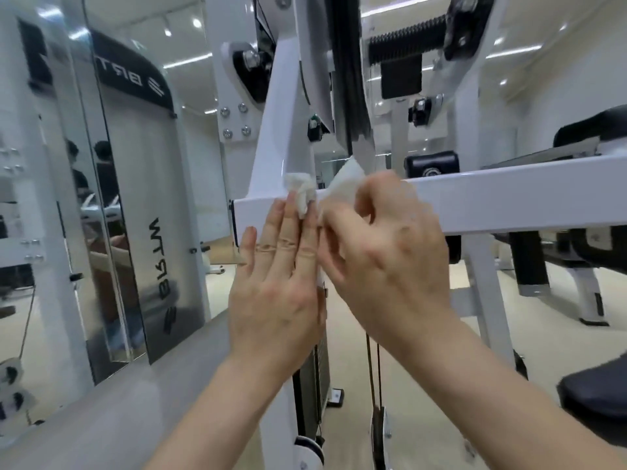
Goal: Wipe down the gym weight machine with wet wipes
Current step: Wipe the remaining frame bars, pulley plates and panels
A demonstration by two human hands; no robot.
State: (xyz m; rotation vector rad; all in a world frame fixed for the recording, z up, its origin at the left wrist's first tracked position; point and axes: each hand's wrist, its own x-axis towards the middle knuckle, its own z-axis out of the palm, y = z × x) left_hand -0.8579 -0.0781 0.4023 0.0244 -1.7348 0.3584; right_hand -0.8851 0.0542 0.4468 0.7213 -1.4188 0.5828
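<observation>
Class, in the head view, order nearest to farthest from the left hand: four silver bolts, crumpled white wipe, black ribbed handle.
1. Crumpled white wipe, at the left hand's fingertips.
2. Four silver bolts, upper left.
3. Black ribbed handle, top right.

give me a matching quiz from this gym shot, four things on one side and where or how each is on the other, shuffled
Things:
1. left hand
2. right hand
3. black seat pad
4. mirror

Place or state:
a. far left, reflecting people
b. fingers curled, pinching the wet wipe
c. lower right corner
d. fingers straight, flat against the white crossbar

Pairs: 1-d, 2-b, 3-c, 4-a
</observation>
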